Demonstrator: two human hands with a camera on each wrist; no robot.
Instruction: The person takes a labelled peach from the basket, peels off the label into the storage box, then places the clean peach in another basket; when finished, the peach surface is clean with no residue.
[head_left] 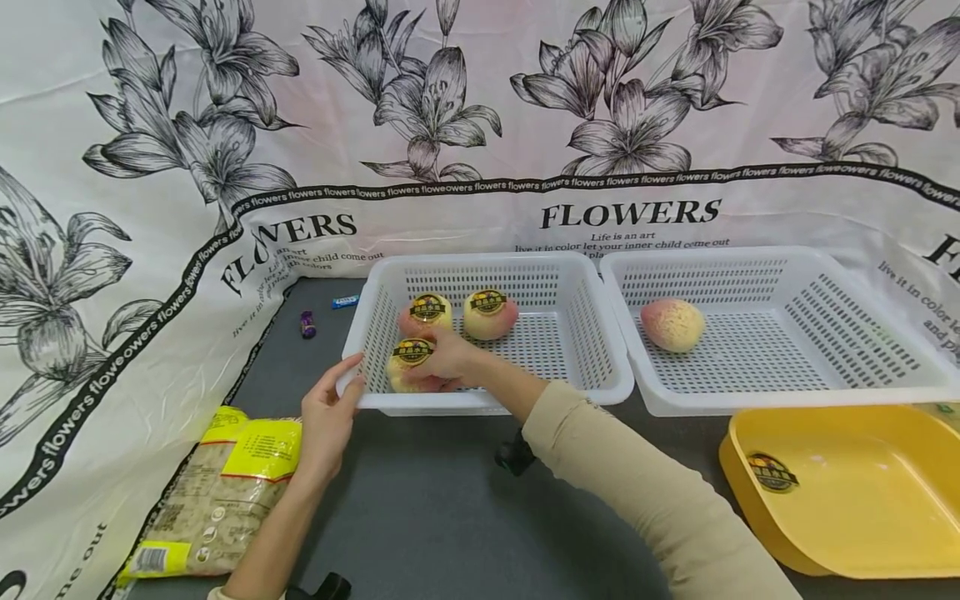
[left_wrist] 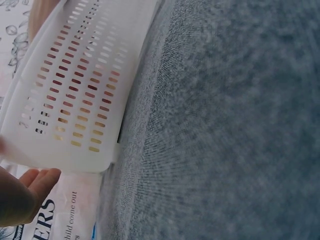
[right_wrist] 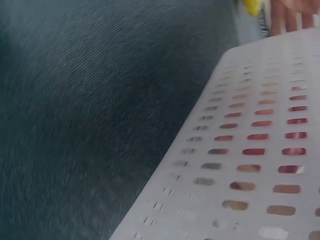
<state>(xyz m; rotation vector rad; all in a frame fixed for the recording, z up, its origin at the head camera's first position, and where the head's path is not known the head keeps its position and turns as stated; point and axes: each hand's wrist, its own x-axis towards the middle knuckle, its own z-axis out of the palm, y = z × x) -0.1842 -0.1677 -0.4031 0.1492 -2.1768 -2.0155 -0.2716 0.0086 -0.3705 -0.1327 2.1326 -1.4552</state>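
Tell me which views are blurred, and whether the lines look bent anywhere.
Head view: sharp, evenly lit, but the left basket rim and the backdrop lettering curve from wide-lens distortion. Left wrist view: mat soft, slightly blurred. Right wrist view: blurred, basket holes smeared.

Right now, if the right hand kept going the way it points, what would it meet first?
The right hand already grips the front peach and points left; beyond it probably comes the left basket's side wall, though depth is unclear.
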